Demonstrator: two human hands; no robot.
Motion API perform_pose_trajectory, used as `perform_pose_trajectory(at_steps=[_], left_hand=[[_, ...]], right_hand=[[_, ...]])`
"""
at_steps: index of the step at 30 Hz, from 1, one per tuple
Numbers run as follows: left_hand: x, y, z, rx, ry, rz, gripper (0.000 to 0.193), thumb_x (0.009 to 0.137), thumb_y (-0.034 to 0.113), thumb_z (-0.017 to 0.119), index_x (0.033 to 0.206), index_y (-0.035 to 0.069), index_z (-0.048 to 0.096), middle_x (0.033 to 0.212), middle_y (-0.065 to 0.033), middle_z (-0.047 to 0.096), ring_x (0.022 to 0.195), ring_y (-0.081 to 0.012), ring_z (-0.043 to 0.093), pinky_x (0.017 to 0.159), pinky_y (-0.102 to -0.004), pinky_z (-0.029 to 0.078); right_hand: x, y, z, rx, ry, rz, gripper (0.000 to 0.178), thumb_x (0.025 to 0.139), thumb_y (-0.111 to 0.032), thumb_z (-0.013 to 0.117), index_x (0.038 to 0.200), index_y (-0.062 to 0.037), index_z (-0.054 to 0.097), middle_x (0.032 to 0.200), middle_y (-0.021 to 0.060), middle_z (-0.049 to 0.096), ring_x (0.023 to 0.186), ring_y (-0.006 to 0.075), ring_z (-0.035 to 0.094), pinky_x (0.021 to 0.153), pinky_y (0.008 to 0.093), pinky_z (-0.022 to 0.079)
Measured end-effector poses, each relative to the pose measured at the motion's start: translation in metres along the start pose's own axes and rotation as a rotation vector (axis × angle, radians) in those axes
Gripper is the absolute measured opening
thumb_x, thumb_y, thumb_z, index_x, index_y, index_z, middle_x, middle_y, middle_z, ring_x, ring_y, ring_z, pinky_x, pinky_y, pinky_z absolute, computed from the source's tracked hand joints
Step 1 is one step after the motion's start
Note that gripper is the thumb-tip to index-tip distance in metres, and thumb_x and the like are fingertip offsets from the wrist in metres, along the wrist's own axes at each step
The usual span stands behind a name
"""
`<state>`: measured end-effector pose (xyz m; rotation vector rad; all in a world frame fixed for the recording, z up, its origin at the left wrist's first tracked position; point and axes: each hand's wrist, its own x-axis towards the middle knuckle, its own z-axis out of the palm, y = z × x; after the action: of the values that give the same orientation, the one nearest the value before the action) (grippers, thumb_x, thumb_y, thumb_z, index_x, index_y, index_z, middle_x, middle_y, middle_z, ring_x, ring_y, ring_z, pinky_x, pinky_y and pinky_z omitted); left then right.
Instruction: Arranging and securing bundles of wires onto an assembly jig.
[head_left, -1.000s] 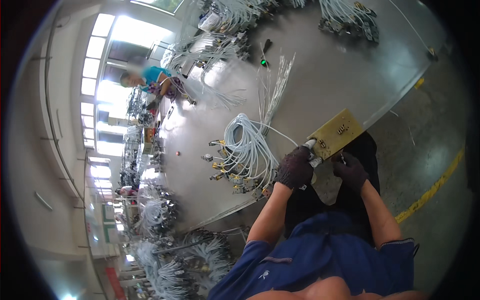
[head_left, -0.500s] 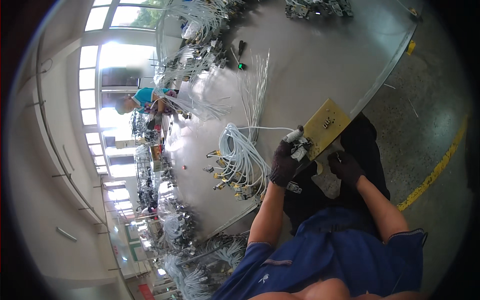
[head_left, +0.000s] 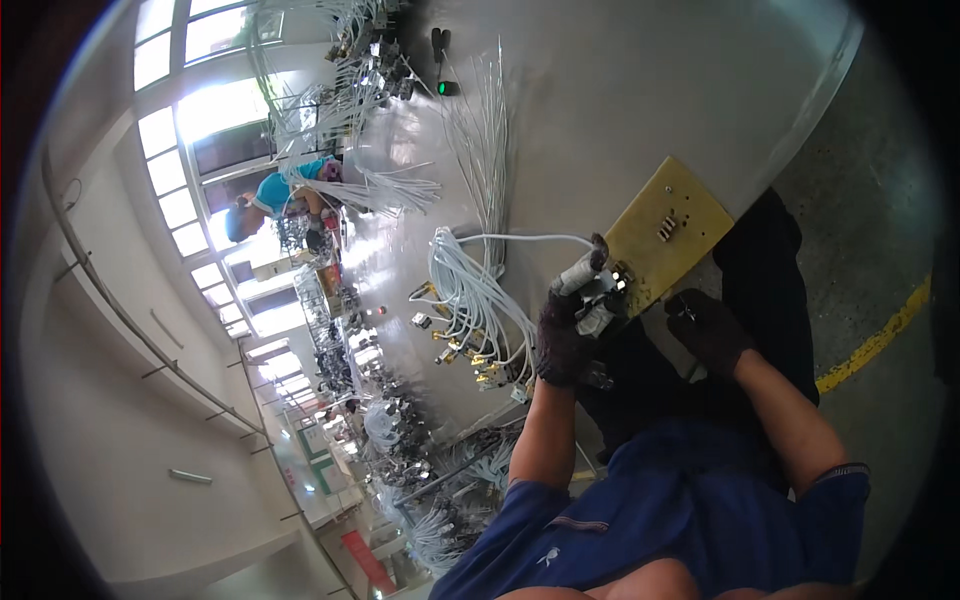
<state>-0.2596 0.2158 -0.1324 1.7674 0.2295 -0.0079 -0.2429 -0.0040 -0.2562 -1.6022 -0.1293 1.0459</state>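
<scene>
My left hand, in a dark glove with white wrapping on a finger, is closed around a small metal connector fitting. It rests against the near left edge of a yellow board. A white cable runs from the fitting to a coiled cable bundle with brass-coloured and metal ends. My right hand, also gloved, is just off the board's near edge with its fingers pinched. A tiny shiny piece shows at its fingertips, too small to name. Several small metal pins lie on the board.
Straight white cables stretch across the grey table. A dark-handled tool and a green round item lie at the far left. Heaps of cabled parts line the left. A person in blue works across the table.
The whole view has tilted and shifted. My left hand still holds the fitting at the board's edge. My right hand stays pinched beside the board.
</scene>
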Motion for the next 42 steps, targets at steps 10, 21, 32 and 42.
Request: perform_pose_trajectory(at_steps=[10,21,32,42], left_hand=[[0.018,0.005,-0.012,0.099,-0.202,0.095,0.054,0.094,-0.009,0.077,0.144,0.008,0.067,0.159,-0.0194,0.057,0.136,-0.0268,0.065,0.107,-0.0411,0.059],[0.039,0.067,0.004,0.719,-0.359,0.093,0.045,0.092,-0.007,0.081,0.134,0.006,0.072,0.149,-0.0227,0.065,0.137,-0.0323,0.067,0.106,-0.0416,0.061],[0.063,0.075,-0.005,0.797,-0.52,0.146,0.04,0.091,-0.005,0.079,0.128,0.009,0.074,0.137,-0.0175,0.073,0.13,-0.0325,0.071,0.106,-0.0408,0.061],[0.061,0.064,-0.003,1.038,-0.497,0.202,0.051,0.078,-0.009,0.067,0.125,0.011,0.074,0.119,-0.0163,0.074,0.113,-0.039,0.073,0.097,-0.0488,0.061]], right_hand=[[-0.01,-0.029,-0.028,0.107,-0.016,-0.003,0.04,0.102,-0.033,0.067,0.132,-0.007,0.067,0.122,0.0207,0.075,0.113,0.0362,0.074,0.097,0.0441,0.057],[-0.009,0.001,-0.026,0.098,0.11,-0.068,0.04,0.102,-0.033,0.068,0.133,-0.0092,0.066,0.116,0.0182,0.077,0.099,0.0321,0.077,0.089,0.042,0.058],[-0.022,-0.001,-0.031,0.159,0.135,0.001,0.039,0.103,-0.031,0.067,0.135,-0.0106,0.065,0.104,0.016,0.075,0.082,0.0247,0.073,0.079,0.0409,0.058],[-0.016,0.005,-0.009,-0.003,0.158,-0.007,0.04,0.102,-0.029,0.069,0.138,-0.012,0.066,0.098,0.0124,0.076,0.078,0.0225,0.072,0.075,0.0392,0.058]])
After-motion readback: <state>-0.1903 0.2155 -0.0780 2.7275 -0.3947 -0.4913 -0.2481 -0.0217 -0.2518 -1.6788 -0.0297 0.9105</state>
